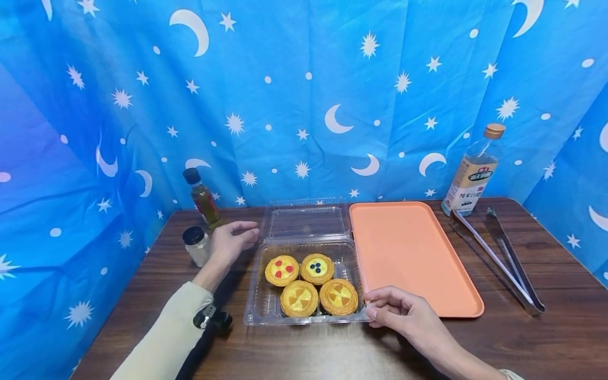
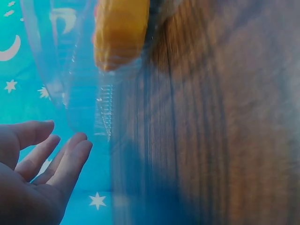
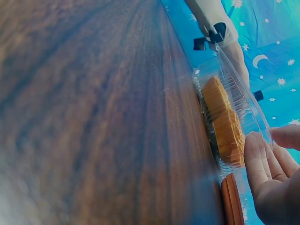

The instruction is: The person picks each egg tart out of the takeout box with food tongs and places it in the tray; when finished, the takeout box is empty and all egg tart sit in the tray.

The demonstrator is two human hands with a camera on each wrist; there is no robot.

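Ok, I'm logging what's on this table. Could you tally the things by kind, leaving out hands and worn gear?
Tarts: 4
Clear plastic container, open lid included: 1
Orange tray: 1
Bottles: 2
Black-lidded jar: 1
Tongs, one pair: 1
Total: 10

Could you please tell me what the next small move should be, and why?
I would probably move the right hand from the rim of the clear container to the tongs: the lid lies open, all four tarts sit uncovered, and the tongs lie unheld to the right of the orange tray.
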